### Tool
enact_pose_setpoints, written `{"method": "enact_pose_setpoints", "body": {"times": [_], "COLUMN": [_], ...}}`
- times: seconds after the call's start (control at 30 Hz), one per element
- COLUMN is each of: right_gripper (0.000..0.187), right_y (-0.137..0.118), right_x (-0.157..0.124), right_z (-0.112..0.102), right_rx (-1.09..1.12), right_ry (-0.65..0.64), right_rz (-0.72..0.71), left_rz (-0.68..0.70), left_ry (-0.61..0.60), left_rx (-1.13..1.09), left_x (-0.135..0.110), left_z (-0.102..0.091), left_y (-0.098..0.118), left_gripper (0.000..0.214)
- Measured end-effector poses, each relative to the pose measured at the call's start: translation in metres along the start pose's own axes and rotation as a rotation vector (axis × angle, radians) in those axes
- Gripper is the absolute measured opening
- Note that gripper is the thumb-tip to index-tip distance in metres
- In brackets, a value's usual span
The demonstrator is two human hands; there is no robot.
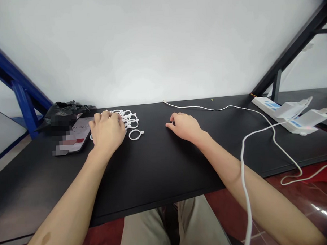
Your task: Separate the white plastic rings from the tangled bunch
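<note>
Several thin white plastic rings (136, 134), each with a small round knob, lie in a loose heap on the black table (154, 166). One ring sits slightly apart at the heap's near right. My left hand (108, 130) rests palm down over the heap's left part, fingers bent and apart; its fingertips and the rings beneath are partly hidden. To the right, my right hand (184, 126) is just over the tabletop, with thumb and curled fingers closed together. A small pale bit shows between them, too little to name.
Left of the heap lies a phone (84, 127), partly blurred, with a crumpled black plastic bag (62, 110) behind it. A white power strip (271, 112) with chargers stands at the right. A white cable (243, 162) loops across my right forearm. A pale wall (160, 46) rises behind.
</note>
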State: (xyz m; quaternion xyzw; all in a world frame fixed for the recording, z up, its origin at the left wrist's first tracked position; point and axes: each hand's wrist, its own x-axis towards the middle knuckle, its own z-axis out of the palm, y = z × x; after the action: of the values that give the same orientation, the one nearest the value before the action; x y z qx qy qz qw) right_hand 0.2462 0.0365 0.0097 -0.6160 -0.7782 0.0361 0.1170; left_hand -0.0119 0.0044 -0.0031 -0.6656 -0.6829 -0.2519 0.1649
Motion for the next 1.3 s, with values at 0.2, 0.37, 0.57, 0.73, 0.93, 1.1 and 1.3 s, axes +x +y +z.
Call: {"method": "enact_pose_setpoints", "body": {"times": [0.2,0.37,0.57,0.73,0.93,1.1,1.3], "right_gripper": [0.025,0.029,0.023,0.025,0.025,0.019,0.022], "right_y": [-0.010,-0.015,-0.019,-0.022,-0.026,-0.026,-0.025], "right_x": [-0.002,-0.002,-0.002,-0.004,-0.006,-0.001,-0.001], "right_z": [0.013,0.017,0.018,0.019,0.016,0.014,0.017], "right_rx": [0.108,0.329,0.494,0.605,0.741,1.049,1.157], "right_ry": [0.017,0.099,0.069,0.164,0.182,0.131,0.009], "right_rz": [-0.359,-0.422,-0.419,-0.501,-0.486,-0.301,-0.142], "left_rz": [0.071,0.029,-0.017,0.250,0.459,0.491,0.505], "left_ry": [-0.132,-0.223,-0.174,-0.129,-0.109,-0.037,-0.084], "left_rx": [-0.071,0.020,0.041,-0.312,-0.434,-0.460,-0.567], "left_x": [-0.001,-0.001,0.000,0.001,-0.001,-0.002,-0.004], "left_z": [0.005,0.002,-0.003,-0.007,-0.005,-0.006,-0.007], "left_y": [0.007,0.007,0.010,0.022,0.025,0.026,0.035], "left_gripper": [0.043,0.049,0.043,0.037,0.023,0.024,0.019]}}
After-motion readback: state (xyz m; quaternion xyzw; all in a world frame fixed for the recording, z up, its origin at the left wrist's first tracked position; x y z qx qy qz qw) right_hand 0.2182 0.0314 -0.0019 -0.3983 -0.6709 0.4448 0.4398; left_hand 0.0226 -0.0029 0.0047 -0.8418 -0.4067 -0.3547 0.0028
